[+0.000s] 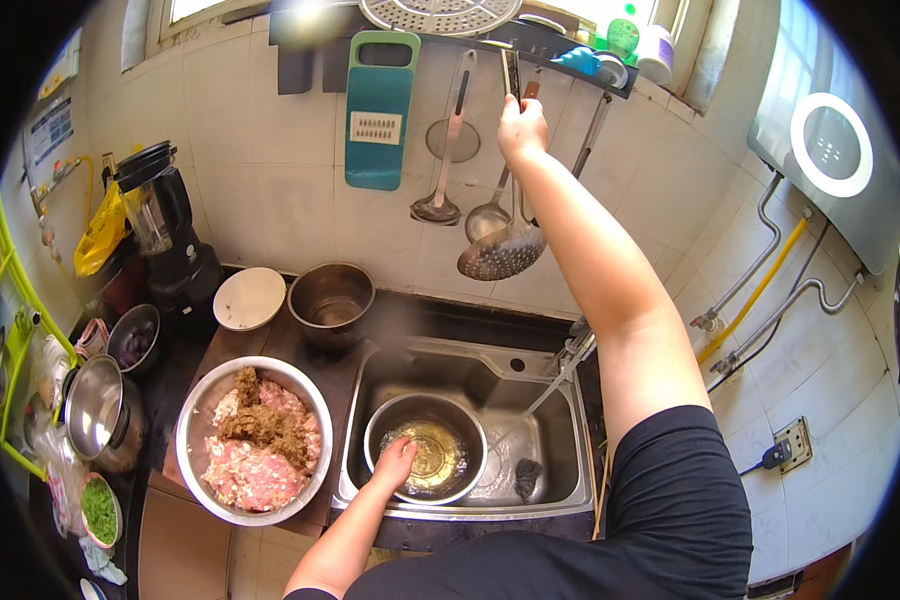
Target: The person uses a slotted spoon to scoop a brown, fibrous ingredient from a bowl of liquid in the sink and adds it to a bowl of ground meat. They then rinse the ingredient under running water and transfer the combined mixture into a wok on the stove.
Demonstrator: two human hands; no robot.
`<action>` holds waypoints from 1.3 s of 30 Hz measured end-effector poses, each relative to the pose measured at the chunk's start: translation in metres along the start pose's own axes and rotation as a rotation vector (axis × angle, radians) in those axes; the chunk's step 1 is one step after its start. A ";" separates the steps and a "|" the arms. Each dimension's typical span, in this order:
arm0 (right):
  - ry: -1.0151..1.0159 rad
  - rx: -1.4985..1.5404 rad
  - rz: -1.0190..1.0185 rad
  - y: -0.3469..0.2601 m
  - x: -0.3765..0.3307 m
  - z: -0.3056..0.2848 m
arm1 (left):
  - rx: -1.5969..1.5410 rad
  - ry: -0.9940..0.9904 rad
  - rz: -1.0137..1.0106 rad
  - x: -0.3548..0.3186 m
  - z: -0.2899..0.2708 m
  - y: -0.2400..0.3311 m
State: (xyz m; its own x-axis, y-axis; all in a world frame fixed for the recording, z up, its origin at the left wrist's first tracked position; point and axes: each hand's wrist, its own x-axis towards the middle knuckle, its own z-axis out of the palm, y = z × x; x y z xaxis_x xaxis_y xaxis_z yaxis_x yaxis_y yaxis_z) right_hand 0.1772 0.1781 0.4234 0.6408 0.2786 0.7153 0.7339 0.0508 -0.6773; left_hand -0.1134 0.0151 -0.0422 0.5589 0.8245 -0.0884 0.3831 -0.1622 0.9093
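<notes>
My right hand (523,128) is raised to the wall rack, its fingers wrapped round the upright handle of a hanging utensil (511,72). Which head belongs to that handle is hard to tell. Just below hang a perforated skimmer (500,256) and a ladle (486,222). Down in the steel sink (560,455), my left hand (397,462) reaches over the near left rim of a round metal bowl (477,437) and appears closed on it. Clear yellowish liquid (435,452) lies in the bowl. Water runs from the tap (576,345) beside it.
Left of the sink stand a large bowl (185,450) of minced meat (260,475), a dark pot (332,300) and a white plate (249,299). A blender (165,220) is farther left. A green grater (375,160) hangs on the wall; a water heater (830,100) is upper right.
</notes>
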 end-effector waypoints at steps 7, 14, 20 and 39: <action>-0.164 0.104 0.257 0.022 -0.007 0.015 | 0.119 0.220 -0.206 -0.003 -0.010 -0.023; 0.002 0.160 -0.097 0.001 -0.021 0.002 | 0.204 0.189 -0.363 -0.016 -0.019 -0.032; 0.019 0.004 -0.031 0.015 0.008 0.010 | 0.195 0.119 -0.393 0.001 -0.011 -0.045; -0.872 -0.286 1.335 0.285 -0.465 -0.175 | 0.127 -0.151 -0.704 0.018 -0.012 -0.057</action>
State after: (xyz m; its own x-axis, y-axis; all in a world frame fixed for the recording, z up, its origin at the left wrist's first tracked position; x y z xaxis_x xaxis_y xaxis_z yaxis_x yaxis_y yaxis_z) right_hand 0.1272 -0.1048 -0.0721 0.5803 0.4112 -0.7030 -0.1322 -0.8042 -0.5795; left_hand -0.1338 0.0459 -0.0906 0.2401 0.6746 -0.6981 0.7663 0.3097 0.5629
